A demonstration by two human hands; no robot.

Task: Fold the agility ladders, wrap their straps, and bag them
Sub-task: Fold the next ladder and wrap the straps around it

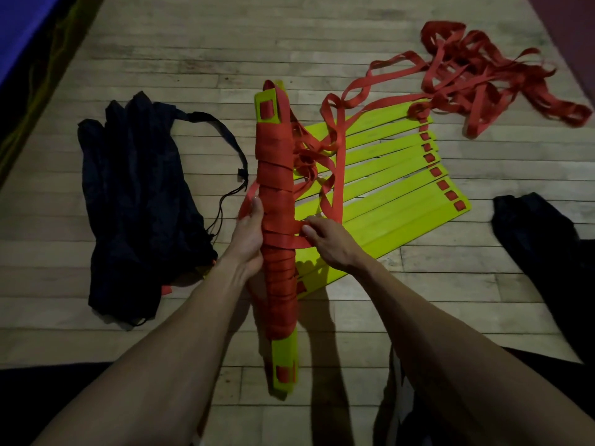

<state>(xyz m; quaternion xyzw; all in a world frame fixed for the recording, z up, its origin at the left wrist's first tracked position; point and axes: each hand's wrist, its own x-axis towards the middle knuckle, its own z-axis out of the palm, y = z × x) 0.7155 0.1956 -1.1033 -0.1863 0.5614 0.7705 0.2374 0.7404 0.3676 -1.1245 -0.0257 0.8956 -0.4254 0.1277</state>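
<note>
While both hands work the bundle, the scene reads as follows.
Bundle: folded ladder [277, 220], yellow-green rungs stacked, wrapped w/ red strap over most of its length; held roughly lengthwise away from the person, above the wood floor [193, 59]; bare rung ends show at near and far tips.
L hand [249, 235]: fingers curled round the bundle's left side at mid-length, thumb up along the wraps; a loose strap loop sticks out just by the thumb.
R hand [325, 239]: fingertips pinch a strap turn at the bundle's right edge, approx. level w/ the left hand.
2nd ladder [380, 188]: rungs fanned flat on the floor, right of and behind the bundle, unwrapped.
Loose strap [483, 82]: red tangle on the floor, far right, running back to the fanned rungs.
Bag [138, 204]: dark drawstring sack, lying crumpled left of the bundle, cord trailing toward it; something red/yellow peeks at its near edge, prob. another ladder, too dim to tell.
Dark cloth [541, 239]: right edge, on the floor.
</note>
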